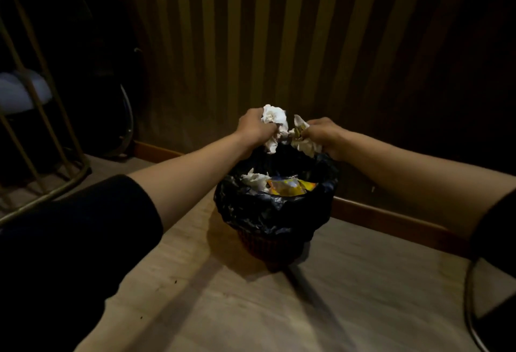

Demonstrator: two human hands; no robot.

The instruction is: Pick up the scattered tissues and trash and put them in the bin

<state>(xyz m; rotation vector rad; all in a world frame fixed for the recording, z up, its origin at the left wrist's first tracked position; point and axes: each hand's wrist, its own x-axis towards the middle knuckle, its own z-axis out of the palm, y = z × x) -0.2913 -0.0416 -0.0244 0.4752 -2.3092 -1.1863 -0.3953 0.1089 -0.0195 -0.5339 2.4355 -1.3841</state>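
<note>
Holding both arms out over the bin (275, 223), the person has crumpled tissue in each hand. Left hand (255, 129) is closed in a fist around a white tissue wad (275, 125), which sticks out above and below the fingers. Right hand (325, 136) is also closed, gripping a second tissue wad (303, 139) with some yellowish bits mixed in; can't tell what those bits are. The two wads nearly touch between the hands, both held above the far rim of the bin, not yet dropped.

Bin sits on the wood floor (251, 309) near the corner, just beside the baseboard (391, 216). A black bin liner (268, 209) is folded over the rim; the reddish mesh wall of the bin shows below the liner. Inside the bin: a white tissue (255, 179) at the left and a yellow wrapper (290, 186) beside it, touching.

Dark sleeves (83, 234) are pushed up on both forearms. Striped wall panel (279, 44) stands behind the bin. Gold metal chair frame (42, 117) at far left, a dark curved chair leg (469, 304) at lower right. Lighting is dim, edges blurred.
</note>
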